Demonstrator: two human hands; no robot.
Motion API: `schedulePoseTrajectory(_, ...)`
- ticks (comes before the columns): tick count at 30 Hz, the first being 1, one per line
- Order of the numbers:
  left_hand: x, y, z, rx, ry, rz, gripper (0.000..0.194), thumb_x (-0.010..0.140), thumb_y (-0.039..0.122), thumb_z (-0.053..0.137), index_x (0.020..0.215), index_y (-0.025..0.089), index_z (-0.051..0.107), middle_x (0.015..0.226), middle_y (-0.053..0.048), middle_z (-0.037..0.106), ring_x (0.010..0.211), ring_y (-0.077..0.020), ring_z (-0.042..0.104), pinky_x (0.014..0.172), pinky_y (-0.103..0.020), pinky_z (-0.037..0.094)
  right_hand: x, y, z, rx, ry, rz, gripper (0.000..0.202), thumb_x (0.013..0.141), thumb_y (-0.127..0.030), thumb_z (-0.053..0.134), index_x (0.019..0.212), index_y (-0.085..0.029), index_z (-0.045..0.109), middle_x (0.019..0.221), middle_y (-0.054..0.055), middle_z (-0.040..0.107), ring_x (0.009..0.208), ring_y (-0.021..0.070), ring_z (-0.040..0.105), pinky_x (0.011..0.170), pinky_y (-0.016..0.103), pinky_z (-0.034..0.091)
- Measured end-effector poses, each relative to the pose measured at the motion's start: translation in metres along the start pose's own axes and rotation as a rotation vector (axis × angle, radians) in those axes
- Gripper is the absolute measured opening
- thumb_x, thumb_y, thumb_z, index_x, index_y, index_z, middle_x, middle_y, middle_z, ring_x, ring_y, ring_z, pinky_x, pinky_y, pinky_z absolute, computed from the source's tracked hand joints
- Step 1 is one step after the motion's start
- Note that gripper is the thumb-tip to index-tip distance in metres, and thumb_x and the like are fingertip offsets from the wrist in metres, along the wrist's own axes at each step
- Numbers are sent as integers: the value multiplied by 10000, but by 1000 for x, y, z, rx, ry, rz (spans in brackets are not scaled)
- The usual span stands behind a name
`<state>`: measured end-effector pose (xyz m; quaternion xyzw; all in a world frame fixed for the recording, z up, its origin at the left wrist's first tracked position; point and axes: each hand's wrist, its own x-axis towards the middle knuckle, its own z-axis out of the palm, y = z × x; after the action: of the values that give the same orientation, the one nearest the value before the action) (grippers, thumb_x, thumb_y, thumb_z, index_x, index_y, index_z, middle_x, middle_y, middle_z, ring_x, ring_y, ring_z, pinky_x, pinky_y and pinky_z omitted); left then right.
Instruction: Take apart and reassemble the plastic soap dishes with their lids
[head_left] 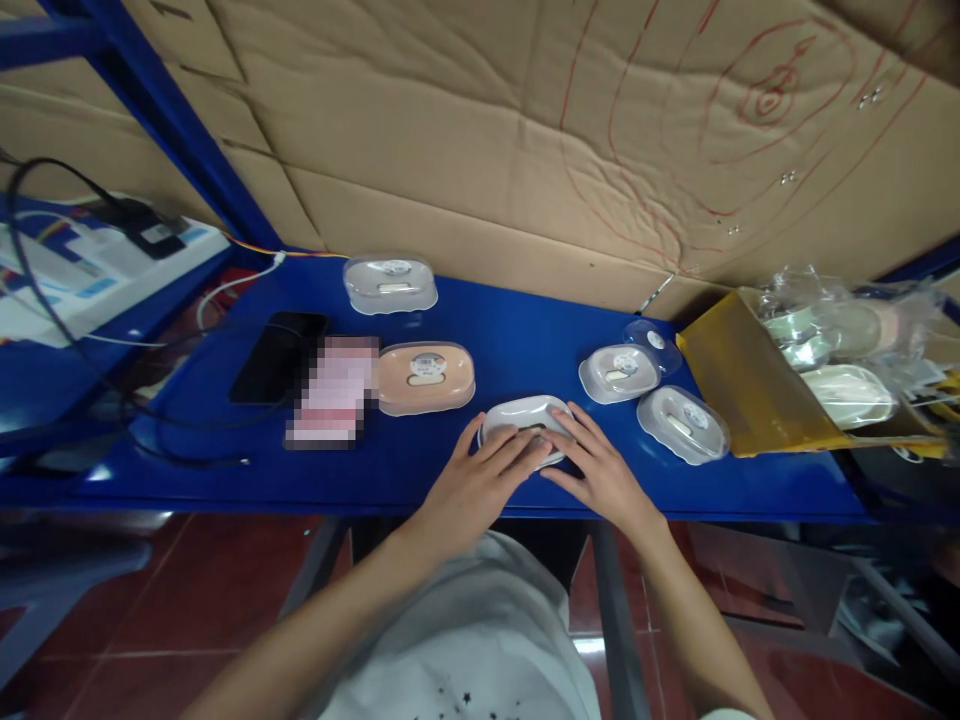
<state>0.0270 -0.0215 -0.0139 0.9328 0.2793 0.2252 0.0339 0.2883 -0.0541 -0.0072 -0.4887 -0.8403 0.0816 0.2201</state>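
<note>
A white, rounded oblong soap dish (517,412) lies on the blue table close to its front edge. My left hand (480,475) lies over the dish's left and near side, fingers bent onto it. From the right, my right hand (600,470) grips the same dish, with fingertips on its rim and inside. The fingertips of both hands meet near a small pale piece in the middle, which they partly hide. Left of my hands sits a peach soap dish (442,395) under a clear lid with a round label.
More lidded dishes stand around: a grey-white dish (390,290) at the back left, and a pale dish (619,378) and another pale dish (679,428) to the right. A clear lid (656,345) leans by the yellow-edged box (720,380) of wrapped dishes. Phones (274,360) and cables lie left.
</note>
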Motion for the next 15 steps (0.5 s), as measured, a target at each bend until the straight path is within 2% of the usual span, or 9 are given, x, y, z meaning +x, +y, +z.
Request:
schedulePoseTrajectory(3, -4, -3, -2, 28, -2, 43, 506, 1090, 121, 518, 1583, 231, 510, 1521, -92, 669, 1430, -276, 590, 1332, -616, 248, 0, -3, 3, -98, 11, -22, 468, 1058, -401, 670, 1522, -345, 635, 1605, 51, 606, 1591, 348, 439, 1273, 611, 448)
schedulePoseTrajectory(5, -6, -4, -2, 30, 21, 66, 460, 1095, 128, 519, 1545, 217, 544, 1493, -92, 687, 1410, -268, 603, 1335, -608, 246, 0, -5, 0, -142, -7, -45, 456, 1071, -395, 648, 1525, -353, 631, 1597, 39, 614, 1580, 343, 457, 1283, 620, 425)
schedulePoseTrajectory(8, -6, -6, -3, -8, 65, 65, 348, 1106, 171, 531, 1439, 220, 621, 1453, -88, 703, 1383, -253, 620, 1327, -573, 288, 5, 8, -23, -142, -25, -72, 467, 1106, -423, 573, 1565, -335, 581, 1629, 44, 582, 1574, 314, 469, 1289, 594, 412)
schedulePoseTrajectory(10, -6, -7, -4, -40, 104, 40, 298, 1092, 171, 552, 1363, 231, 661, 1476, -98, 675, 1399, -268, 609, 1306, -572, 334, 15, 36, -51, -154, 55, 30, 454, 1133, -437, 484, 1554, -301, 588, 1611, 69, 602, 1539, 299, 514, 1275, 569, 422)
schedulePoseTrajectory(12, -6, -8, -5, -68, 160, -2, 285, 1070, 179, 589, 1339, 231, 670, 1511, -126, 627, 1421, -304, 588, 1273, -596, 381, 30, 78, -82, -236, 173, 267, 482, 1142, -460, 389, 1489, -240, 641, 1548, 113, 651, 1483, 300, 566, 1268, 542, 420)
schedulePoseTrajectory(13, -7, -8, -5, -80, 191, -32, 290, 1061, 191, 611, 1343, 228, 666, 1516, -142, 609, 1421, -321, 583, 1252, -605, 408, 38, 101, -96, -298, 149, 391, 521, 1136, -490, 361, 1479, -215, 641, 1533, 130, 657, 1463, 300, 578, 1260, 522, 425)
schedulePoseTrajectory(15, -9, -10, -5, -106, 227, -102, 310, 1048, 205, 638, 1357, 214, 649, 1513, -167, 577, 1413, -342, 578, 1204, -590, 472, 54, 145, -116, -333, 95, 484, 547, 1103, -510, 414, 1421, -148, 675, 1432, 197, 701, 1370, 347, 639, 1195, 543, 475)
